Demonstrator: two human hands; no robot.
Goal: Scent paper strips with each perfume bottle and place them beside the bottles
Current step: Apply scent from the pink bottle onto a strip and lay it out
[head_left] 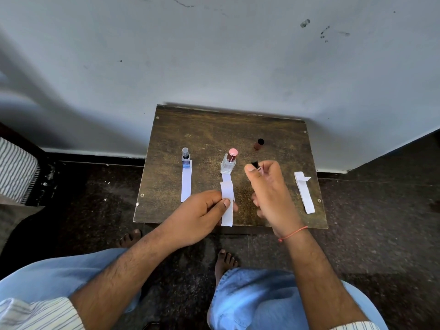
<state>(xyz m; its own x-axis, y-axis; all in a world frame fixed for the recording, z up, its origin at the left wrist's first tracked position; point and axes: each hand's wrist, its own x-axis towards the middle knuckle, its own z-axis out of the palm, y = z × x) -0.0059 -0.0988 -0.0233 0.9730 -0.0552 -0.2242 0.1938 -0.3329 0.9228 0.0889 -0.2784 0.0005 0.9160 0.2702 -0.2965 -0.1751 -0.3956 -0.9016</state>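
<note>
On a small brown wooden table [209, 129] stand a blue spray bottle [186, 158] at the left and a clear bottle with a pink cap [229, 161] in the middle. One white paper strip [186, 184] lies in front of the blue bottle. My left hand [202, 210] pinches a white paper strip [226, 191] above another strip [227, 216] that lies before the pink-capped bottle. My right hand [269, 189] grips a third bottle with a black spray top [255, 164], mostly hidden in my fist, nozzle near the held strip. A dark brown cap [259, 144] stands behind it.
Spare white strips [304, 191] lie near the table's right edge. The table stands against a pale wall [214, 55], on a dark speckled floor. My bare feet [223, 260] and blue-trousered knees are under the table's front edge. Striped fabric [16, 170] sits far left.
</note>
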